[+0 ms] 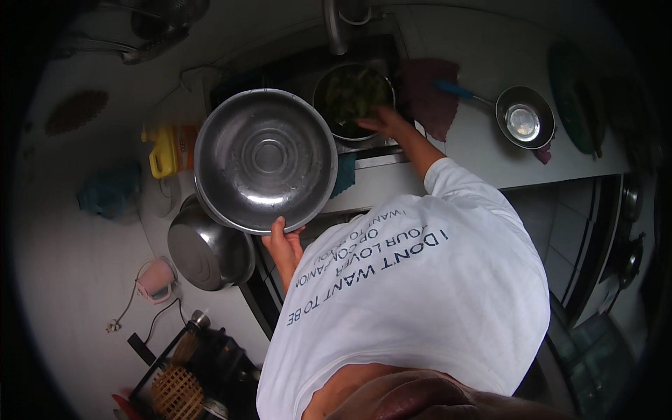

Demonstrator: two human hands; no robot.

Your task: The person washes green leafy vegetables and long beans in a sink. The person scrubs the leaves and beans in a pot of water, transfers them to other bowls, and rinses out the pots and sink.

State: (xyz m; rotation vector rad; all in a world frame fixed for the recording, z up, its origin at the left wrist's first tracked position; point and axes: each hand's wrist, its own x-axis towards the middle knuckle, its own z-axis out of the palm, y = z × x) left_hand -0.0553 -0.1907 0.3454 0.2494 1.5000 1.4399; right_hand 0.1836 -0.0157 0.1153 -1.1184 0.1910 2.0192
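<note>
My left hand (283, 244) grips the near rim of a large metal basin (268, 157), thumb on the inside. The basin is tipped so its bare inner surface faces me, with a few water drops on it. To its right, a pot (392, 100) of leafy green vegetables (354, 92) sits on the stove (386, 50). My right hand (386, 123) reaches over the pot's right near edge, slightly blurred. Its thumb and fingers are apart, and I see nothing held between them. The pot's contents are dark and blurred.
A frying pan (525, 118) with a blue handle lies on the right counter beside a dark red cloth (428, 94). Left of the basin stand a yellow jug (164, 152) and an overturned metal pot (202, 257). A pink electric kettle (157, 281) and a woven basket (177, 394) are lower left.
</note>
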